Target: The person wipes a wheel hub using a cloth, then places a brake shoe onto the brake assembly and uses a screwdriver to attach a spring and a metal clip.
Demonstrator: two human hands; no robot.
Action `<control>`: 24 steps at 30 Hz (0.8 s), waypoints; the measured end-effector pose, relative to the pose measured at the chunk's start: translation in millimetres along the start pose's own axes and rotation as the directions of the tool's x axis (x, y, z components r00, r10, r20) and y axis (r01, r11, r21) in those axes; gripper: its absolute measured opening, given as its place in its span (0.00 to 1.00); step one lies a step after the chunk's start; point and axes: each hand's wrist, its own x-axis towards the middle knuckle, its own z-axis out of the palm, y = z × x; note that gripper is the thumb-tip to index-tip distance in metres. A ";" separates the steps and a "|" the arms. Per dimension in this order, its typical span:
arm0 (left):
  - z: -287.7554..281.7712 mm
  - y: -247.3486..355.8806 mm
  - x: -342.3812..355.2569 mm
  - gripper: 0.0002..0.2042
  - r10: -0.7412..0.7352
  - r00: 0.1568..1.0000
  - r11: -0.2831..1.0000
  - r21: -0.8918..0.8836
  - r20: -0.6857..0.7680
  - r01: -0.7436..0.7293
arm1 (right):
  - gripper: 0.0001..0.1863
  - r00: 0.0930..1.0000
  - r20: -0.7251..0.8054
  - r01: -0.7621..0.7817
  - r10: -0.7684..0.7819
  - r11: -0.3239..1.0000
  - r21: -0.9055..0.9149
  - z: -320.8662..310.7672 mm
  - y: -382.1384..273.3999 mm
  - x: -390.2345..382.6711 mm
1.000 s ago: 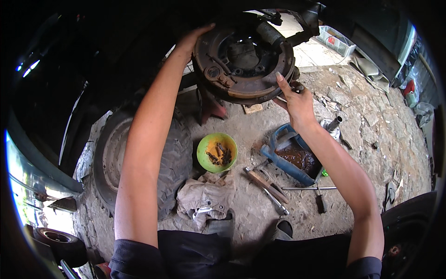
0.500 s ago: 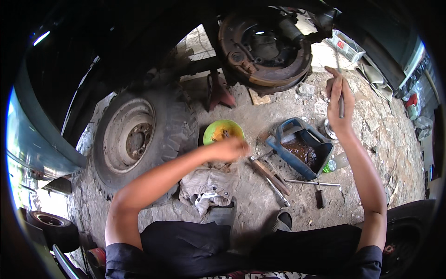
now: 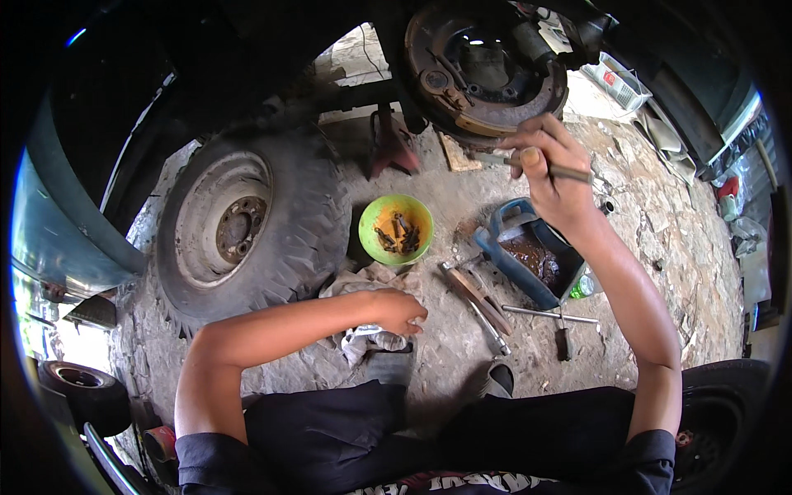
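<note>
My right hand point(image 3: 554, 177) is closed round a slim rod-like tool point(image 3: 571, 173), its thin grey end pointing left, just below the rusty brake assembly point(image 3: 487, 128). I cannot make out the exact kind of tool. My left hand point(image 3: 400, 313) is held with curled fingers beside the crumpled grey rag point(image 3: 356, 345); whether anything small is in them is hidden. Past that hand sits a green bowl point(image 3: 370, 216), orange-stained inside, with several small dark metal parts point(image 3: 402, 239) in it. Under my right forearm stands a cut-open blue jug point(image 3: 516, 276) holding dark brown liquid point(image 3: 536, 256).
A big off-road wheel point(image 3: 309, 223) leans at the left. A red jack stand point(image 3: 389, 147) stands behind the bowl. On the stone floor lie a hammer-like wooden-handled tool point(image 3: 478, 299), a metal bar point(image 3: 549, 314), a dark-handled screwdriver point(image 3: 564, 342) and a green-ended bottle point(image 3: 582, 287).
My right hand has come left and down, turning the rod-like tool from upright to nearly level. My left hand has drawn back from the bowl toward the rag. The view has shifted slightly.
</note>
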 end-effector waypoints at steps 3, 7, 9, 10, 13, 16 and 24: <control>-13.8 0.0 2.5 0.18 -0.006 0.999 1.000 0.025 -0.044 0.007 | 0.09 0.999 -0.038 -0.021 0.022 1.000 0.013 10.2 12.0 10.6; -13.0 -10.9 12.5 0.18 0.031 0.997 0.996 0.086 -0.077 -0.025 | 0.10 0.997 -0.034 0.069 -0.070 0.998 -0.012 31.4 15.2 11.0; -10.9 -17.1 15.4 0.18 0.071 0.993 0.987 0.149 -0.089 -0.058 | 0.09 0.997 0.010 0.074 -0.074 0.996 -0.057 31.7 16.9 3.2; -9.9 -20.9 16.0 0.18 0.067 0.995 0.985 0.165 -0.079 -0.054 | 0.08 0.997 0.006 0.078 -0.078 0.996 -0.049 29.6 17.7 -1.5; -10.6 -23.6 17.7 0.18 0.036 0.999 0.981 0.193 -0.038 -0.028 | 0.06 0.999 -0.015 0.042 -0.042 0.999 -0.030 19.3 23.7 -20.0; -16.4 -22.2 16.3 0.18 -0.017 1.000 0.979 0.203 0.001 0.017 | 0.06 0.997 0.014 -0.080 0.082 0.993 -0.081 -1.3 25.2 -34.1; -17.1 -28.9 36.4 0.17 0.055 0.998 0.970 0.238 -0.023 -0.048 | 0.09 0.971 -0.041 -0.227 0.236 0.960 0.161 28.7 24.0 -21.9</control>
